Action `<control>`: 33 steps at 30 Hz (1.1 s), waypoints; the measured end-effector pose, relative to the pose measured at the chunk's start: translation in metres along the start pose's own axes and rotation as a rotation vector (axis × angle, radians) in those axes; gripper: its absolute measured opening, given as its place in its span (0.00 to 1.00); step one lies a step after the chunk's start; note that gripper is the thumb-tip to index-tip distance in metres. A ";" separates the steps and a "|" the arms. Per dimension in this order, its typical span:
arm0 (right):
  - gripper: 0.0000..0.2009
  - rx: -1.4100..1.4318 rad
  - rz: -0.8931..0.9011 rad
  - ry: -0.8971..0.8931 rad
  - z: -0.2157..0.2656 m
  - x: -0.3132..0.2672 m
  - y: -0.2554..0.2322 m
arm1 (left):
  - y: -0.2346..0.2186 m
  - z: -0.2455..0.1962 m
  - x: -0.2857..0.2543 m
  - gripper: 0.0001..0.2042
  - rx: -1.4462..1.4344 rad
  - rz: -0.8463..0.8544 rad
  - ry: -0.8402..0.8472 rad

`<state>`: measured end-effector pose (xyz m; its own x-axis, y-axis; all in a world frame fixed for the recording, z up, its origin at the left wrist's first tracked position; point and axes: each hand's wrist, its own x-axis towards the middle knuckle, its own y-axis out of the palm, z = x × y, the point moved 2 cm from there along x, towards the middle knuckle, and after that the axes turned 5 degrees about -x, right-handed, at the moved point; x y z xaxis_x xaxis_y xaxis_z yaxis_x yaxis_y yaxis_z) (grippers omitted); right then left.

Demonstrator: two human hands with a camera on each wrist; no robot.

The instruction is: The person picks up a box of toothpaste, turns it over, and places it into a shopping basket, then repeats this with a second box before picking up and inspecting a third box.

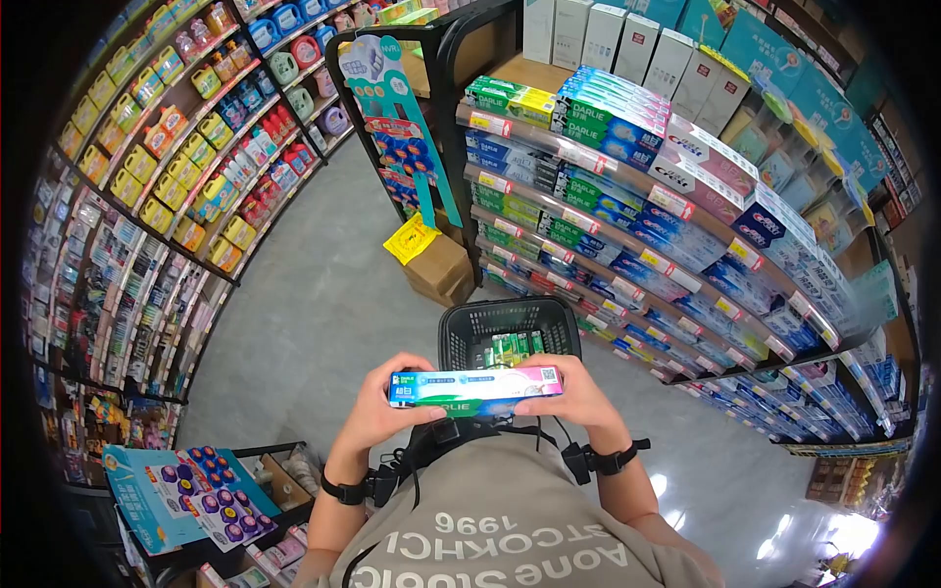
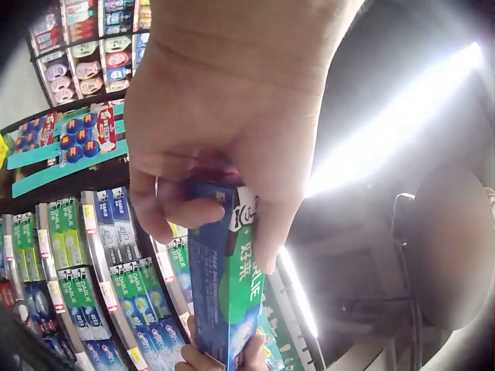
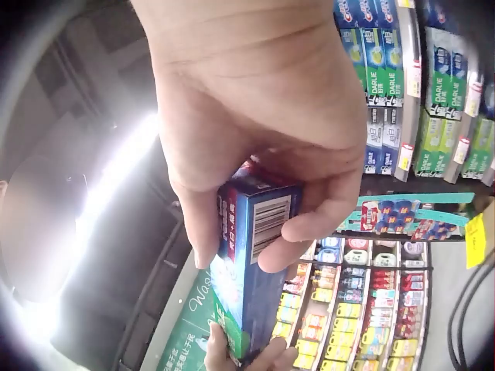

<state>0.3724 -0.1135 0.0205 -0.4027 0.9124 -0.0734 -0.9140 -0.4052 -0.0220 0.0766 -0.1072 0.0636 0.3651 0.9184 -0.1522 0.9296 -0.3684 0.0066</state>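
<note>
Both hands' grip pinches the toothpaste box by its ends above the basket; best kept level.

Glossy cardboard toothpaste box (basket plastic)

Grey-beige printed T-shirt, black wrist straps, black chest harness

A black basket stands on the grey floor at the centre. Toothpaste shelves rise at two o'clock, detergent shelves at ten o'clock, a cardboard box at twelve.
</note>
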 end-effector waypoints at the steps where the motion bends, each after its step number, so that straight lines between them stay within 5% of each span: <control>1: 0.26 -0.006 0.000 -0.012 -0.004 0.000 0.000 | -0.001 -0.002 0.001 0.25 0.006 0.001 -0.009; 33: 0.27 0.068 0.064 0.091 -0.017 -0.004 -0.001 | 0.009 0.022 -0.014 0.23 -0.045 0.014 -0.005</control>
<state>0.3761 -0.1178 0.0043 -0.4568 0.8746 -0.1623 -0.8891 -0.4546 0.0525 0.0791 -0.1263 0.0435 0.3778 0.9125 -0.1569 0.9258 -0.3742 0.0534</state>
